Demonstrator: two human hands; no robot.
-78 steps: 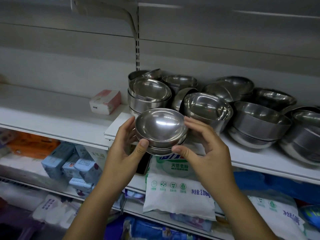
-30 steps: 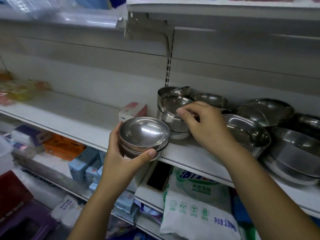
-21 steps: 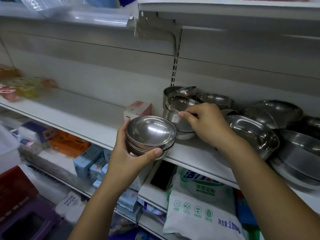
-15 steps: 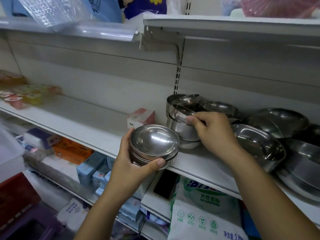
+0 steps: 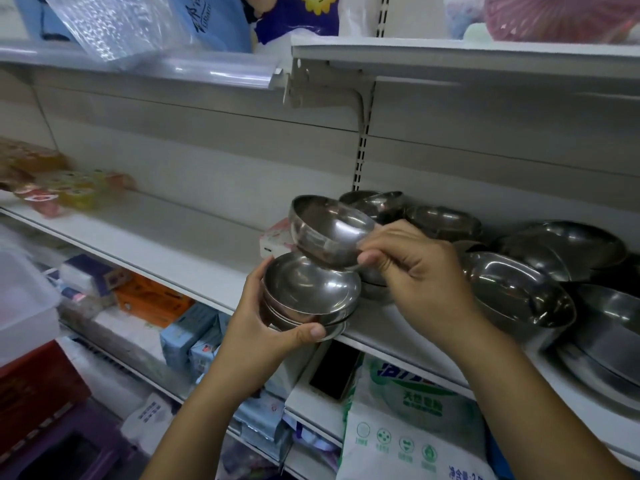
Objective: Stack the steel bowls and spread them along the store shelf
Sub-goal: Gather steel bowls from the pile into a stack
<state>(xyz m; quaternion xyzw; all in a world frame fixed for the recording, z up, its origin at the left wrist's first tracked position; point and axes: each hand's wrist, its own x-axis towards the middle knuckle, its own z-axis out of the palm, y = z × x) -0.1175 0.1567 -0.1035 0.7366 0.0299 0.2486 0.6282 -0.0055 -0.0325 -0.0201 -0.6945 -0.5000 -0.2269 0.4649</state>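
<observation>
right hand [image 5: 412, 271] pinches a tilted steel bowl [image 5: 329, 233] just above the stack [image 5: 308, 296] the left hand [image 5: 263, 330] grips — stacking step — next, level it and drop it in.

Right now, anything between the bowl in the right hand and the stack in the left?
Nothing visible. The right hand pinches the bowl, tilted, just above the stack gripped by the left hand; the stack's top is open.
</observation>
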